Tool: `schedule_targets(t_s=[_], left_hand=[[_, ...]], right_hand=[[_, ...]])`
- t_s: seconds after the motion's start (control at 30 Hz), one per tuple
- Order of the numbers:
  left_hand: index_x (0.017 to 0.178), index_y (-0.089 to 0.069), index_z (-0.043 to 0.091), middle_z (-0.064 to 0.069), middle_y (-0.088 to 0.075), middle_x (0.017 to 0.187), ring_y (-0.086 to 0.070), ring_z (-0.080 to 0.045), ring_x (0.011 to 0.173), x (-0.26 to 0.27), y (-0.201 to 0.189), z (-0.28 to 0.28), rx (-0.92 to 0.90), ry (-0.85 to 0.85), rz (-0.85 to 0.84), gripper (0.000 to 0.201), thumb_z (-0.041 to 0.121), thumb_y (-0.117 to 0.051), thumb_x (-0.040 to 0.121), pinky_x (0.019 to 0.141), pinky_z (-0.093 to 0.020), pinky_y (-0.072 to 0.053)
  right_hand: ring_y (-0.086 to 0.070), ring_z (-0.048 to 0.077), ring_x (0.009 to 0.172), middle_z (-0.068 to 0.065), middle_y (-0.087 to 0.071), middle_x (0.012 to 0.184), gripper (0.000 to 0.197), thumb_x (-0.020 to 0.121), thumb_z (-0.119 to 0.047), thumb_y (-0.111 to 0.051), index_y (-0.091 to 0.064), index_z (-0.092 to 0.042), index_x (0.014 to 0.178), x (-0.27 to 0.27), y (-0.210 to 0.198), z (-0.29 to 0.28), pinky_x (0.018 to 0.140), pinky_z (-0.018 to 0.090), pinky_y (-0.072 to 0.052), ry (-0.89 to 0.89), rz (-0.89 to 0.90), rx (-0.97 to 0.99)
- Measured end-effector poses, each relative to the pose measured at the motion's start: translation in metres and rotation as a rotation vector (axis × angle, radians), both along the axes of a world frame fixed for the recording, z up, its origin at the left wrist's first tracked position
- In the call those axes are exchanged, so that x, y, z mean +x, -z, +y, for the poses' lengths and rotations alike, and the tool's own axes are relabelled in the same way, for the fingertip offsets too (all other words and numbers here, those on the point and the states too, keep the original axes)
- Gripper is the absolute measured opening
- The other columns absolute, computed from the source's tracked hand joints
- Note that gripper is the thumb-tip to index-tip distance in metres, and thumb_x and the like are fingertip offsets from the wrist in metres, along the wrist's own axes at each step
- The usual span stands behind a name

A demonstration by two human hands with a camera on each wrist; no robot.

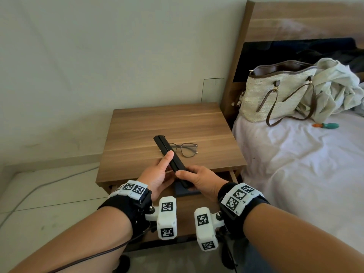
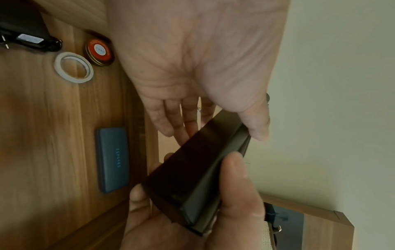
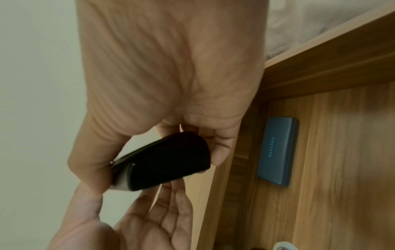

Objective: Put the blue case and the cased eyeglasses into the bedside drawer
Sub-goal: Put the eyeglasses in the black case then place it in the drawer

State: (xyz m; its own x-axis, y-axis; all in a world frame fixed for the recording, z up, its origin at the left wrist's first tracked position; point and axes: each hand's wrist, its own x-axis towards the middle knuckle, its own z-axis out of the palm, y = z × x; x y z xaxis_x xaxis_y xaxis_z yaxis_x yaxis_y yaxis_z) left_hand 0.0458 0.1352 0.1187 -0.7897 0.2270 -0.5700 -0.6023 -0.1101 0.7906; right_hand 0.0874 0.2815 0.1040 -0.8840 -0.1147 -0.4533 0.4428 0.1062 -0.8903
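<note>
A slim black glasses case (image 1: 171,160) is held in the air over the front of the bedside table (image 1: 169,123), closed as far as I see. My left hand (image 1: 159,174) holds its middle, thumb (image 2: 256,125) on the upper edge and fingers beneath. My right hand (image 1: 199,180) grips the case's near end (image 3: 162,160). The eyeglasses (image 1: 185,149) lie unfolded and uncased on the tabletop just behind the case. The blue case (image 2: 112,160) lies flat inside the open drawer (image 3: 331,152) below my hands, also as the blue case (image 3: 278,154).
Inside the drawer lie a white ring (image 2: 73,67), a round orange-lidded tin (image 2: 99,50) and a black plug-like item (image 2: 27,38). To the right is a bed (image 1: 295,164) bearing a woven handbag (image 1: 275,93), crumpled cloth and a small green toy (image 1: 329,126). A cable (image 1: 39,186) crosses the floor at left.
</note>
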Motion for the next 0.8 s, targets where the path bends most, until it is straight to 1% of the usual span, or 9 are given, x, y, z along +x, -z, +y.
schedule_targets(t_s=[0.1, 0.2, 0.27, 0.37, 0.43, 0.57, 0.63, 0.7, 0.8], left_hand=[[0.116, -0.061, 0.017, -0.008, -0.070, 0.110, -0.065, -0.018, 0.099, 0.000, 0.003, -0.003, 0.007, -0.006, 0.000, 0.042, 0.049, -0.059, 0.089, 0.082, -0.030, -0.050], [0.117, -0.063, 0.012, -0.010, -0.072, 0.111, -0.065, -0.022, 0.106, 0.000, 0.006, -0.006, 0.037, -0.012, -0.024, 0.045, 0.048, -0.058, 0.091, 0.096, -0.037, -0.050], [0.112, -0.066, 0.011, -0.012, -0.072, 0.112, -0.065, -0.026, 0.108, -0.001, 0.007, -0.009, 0.074, -0.025, -0.053, 0.042, 0.047, -0.056, 0.092, 0.098, -0.041, -0.050], [0.117, -0.065, 0.013, -0.013, -0.072, 0.114, -0.066, -0.029, 0.108, -0.006, 0.011, -0.015, 0.105, -0.067, -0.095, 0.041, 0.045, -0.054, 0.093, 0.098, -0.046, -0.050], [0.123, -0.063, 0.014, -0.013, -0.072, 0.114, -0.067, -0.032, 0.108, -0.010, 0.016, -0.019, 0.100, -0.104, -0.119, 0.046, 0.046, -0.054, 0.092, 0.099, -0.051, -0.048], [0.129, -0.058, 0.019, -0.010, -0.071, 0.117, -0.067, -0.032, 0.106, -0.017, 0.021, -0.025, 0.081, -0.171, -0.117, 0.043, 0.045, -0.052, 0.095, 0.095, -0.053, -0.051], [0.131, -0.054, 0.021, -0.008, -0.069, 0.119, -0.066, -0.030, 0.107, -0.021, 0.022, -0.029, 0.064, -0.214, -0.103, 0.040, 0.043, -0.050, 0.097, 0.094, -0.051, -0.052], [0.133, -0.051, 0.023, -0.006, -0.067, 0.120, -0.065, -0.029, 0.108, -0.026, 0.025, -0.035, 0.061, -0.256, -0.093, 0.040, 0.042, -0.050, 0.097, 0.094, -0.050, -0.051], [0.133, -0.051, 0.025, -0.004, -0.067, 0.121, -0.064, -0.029, 0.110, -0.036, 0.028, -0.046, 0.054, -0.313, -0.081, 0.042, 0.044, -0.051, 0.096, 0.095, -0.053, -0.051]], right_hand=[[-0.064, 0.017, 0.101, 0.005, -0.070, 0.107, 0.049, 0.082, -0.043, -0.067, -0.063, -0.015, 0.121, -0.001, 0.001, -0.003, 0.088, 0.034, -0.052, 0.002, -0.003, -0.022], [-0.063, 0.020, 0.108, 0.005, -0.069, 0.112, 0.053, 0.075, -0.049, -0.068, -0.064, -0.019, 0.119, -0.003, 0.004, -0.004, 0.094, 0.040, -0.051, 0.028, -0.026, -0.063], [-0.058, 0.021, 0.114, 0.003, -0.066, 0.117, 0.038, 0.079, -0.047, -0.065, -0.065, -0.026, 0.111, -0.004, 0.005, -0.005, 0.095, 0.042, -0.049, 0.068, -0.037, -0.092], [-0.051, 0.025, 0.120, 0.007, -0.060, 0.123, 0.039, 0.084, -0.040, -0.060, -0.060, -0.022, 0.118, -0.008, 0.007, -0.005, 0.086, 0.040, -0.050, 0.122, -0.058, -0.152], [-0.054, 0.025, 0.112, 0.010, -0.059, 0.122, 0.038, 0.090, -0.035, -0.055, -0.056, -0.016, 0.122, -0.011, 0.007, -0.007, 0.081, 0.035, -0.050, 0.139, -0.089, -0.230], [-0.055, 0.028, 0.111, 0.013, -0.058, 0.119, 0.026, 0.095, -0.030, -0.047, -0.053, -0.017, 0.117, -0.022, 0.009, -0.013, 0.097, 0.043, -0.048, 0.220, -0.155, -0.261], [-0.054, 0.031, 0.118, 0.016, -0.056, 0.124, 0.028, 0.095, -0.027, -0.047, -0.050, -0.014, 0.120, -0.030, 0.009, -0.014, 0.101, 0.046, -0.047, 0.278, -0.179, -0.234], [-0.053, 0.031, 0.120, 0.013, -0.056, 0.125, 0.017, 0.095, -0.029, -0.047, -0.054, -0.019, 0.108, -0.038, 0.009, -0.014, 0.100, 0.044, -0.049, 0.279, -0.159, -0.139], [-0.058, 0.023, 0.113, 0.002, -0.062, 0.118, 0.033, 0.089, -0.049, -0.048, -0.059, -0.025, 0.109, -0.056, 0.010, -0.012, 0.099, 0.043, -0.050, 0.194, -0.051, 0.098]])
